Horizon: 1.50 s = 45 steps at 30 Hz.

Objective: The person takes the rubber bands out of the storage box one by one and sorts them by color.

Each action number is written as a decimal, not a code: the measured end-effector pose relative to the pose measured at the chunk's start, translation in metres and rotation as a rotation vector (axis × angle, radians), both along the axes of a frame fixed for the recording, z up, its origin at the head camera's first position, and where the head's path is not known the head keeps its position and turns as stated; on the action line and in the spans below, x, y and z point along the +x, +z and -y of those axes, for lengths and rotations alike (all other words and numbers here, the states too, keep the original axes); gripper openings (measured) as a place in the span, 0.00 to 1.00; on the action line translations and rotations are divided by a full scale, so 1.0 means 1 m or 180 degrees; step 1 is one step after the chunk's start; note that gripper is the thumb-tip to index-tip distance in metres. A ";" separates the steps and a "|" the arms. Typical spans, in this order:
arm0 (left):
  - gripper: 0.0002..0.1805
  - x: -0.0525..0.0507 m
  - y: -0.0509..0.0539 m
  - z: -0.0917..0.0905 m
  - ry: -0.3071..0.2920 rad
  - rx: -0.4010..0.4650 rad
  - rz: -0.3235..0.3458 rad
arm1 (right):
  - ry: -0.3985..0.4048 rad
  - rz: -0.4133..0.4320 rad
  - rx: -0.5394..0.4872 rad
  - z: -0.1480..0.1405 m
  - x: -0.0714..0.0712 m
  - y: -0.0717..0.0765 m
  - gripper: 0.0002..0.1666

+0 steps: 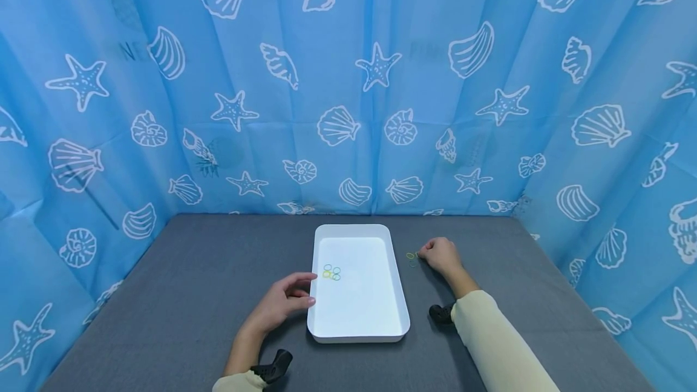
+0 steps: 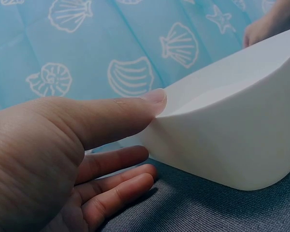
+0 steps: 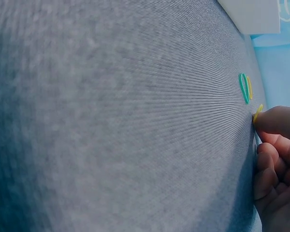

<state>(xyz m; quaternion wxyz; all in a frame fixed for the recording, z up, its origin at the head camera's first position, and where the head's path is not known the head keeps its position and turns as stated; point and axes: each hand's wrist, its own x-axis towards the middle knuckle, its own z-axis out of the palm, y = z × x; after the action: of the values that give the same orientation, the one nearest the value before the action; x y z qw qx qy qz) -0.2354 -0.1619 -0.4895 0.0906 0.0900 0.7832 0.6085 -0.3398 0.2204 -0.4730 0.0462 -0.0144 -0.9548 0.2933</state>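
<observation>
Yellow band (image 3: 258, 112) pinched in right hand (image 1: 442, 255), tray (image 1: 365, 304) between hands, left hand (image 1: 276, 305) (loosely spread) touching its rim.

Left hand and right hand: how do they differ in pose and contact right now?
The left hand touches the left rim of the white tray, while the right hand pinches a yellow band right of the tray. The left hand's fingers are loosely spread; the right hand's are curled. The right hand sits farther forward than the left hand. Both arms wear cream sleeves and black wrist devices.
</observation>
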 end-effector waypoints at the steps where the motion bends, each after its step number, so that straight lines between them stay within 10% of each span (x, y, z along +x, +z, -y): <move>1: 0.29 0.000 0.000 0.000 0.0000 0.0000 0.0002 | -0.0016 0.0012 0.0007 0.000 0.000 0.000 0.08; 27: 0.28 -0.001 -0.003 -0.001 0.0045 -0.0063 -0.0055 | -0.0076 -0.0034 -0.0135 -0.001 0.003 0.002 0.08; 35: 0.26 0.015 0.025 -0.006 0.0054 -0.0051 -0.0050 | -0.0080 -0.0152 -0.0435 -0.001 0.002 0.001 0.07; 45: 0.28 0.000 -0.001 0.000 0.0009 -0.0055 -0.0064 | 0.0087 -0.0344 -0.0760 0.011 0.000 0.009 0.07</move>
<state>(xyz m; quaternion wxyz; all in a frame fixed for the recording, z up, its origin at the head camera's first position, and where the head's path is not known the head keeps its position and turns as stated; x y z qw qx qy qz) -0.2358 -0.1616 -0.4910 0.0827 0.0942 0.7894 0.6009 -0.3398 0.2094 -0.4641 0.0916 0.0091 -0.9094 0.4057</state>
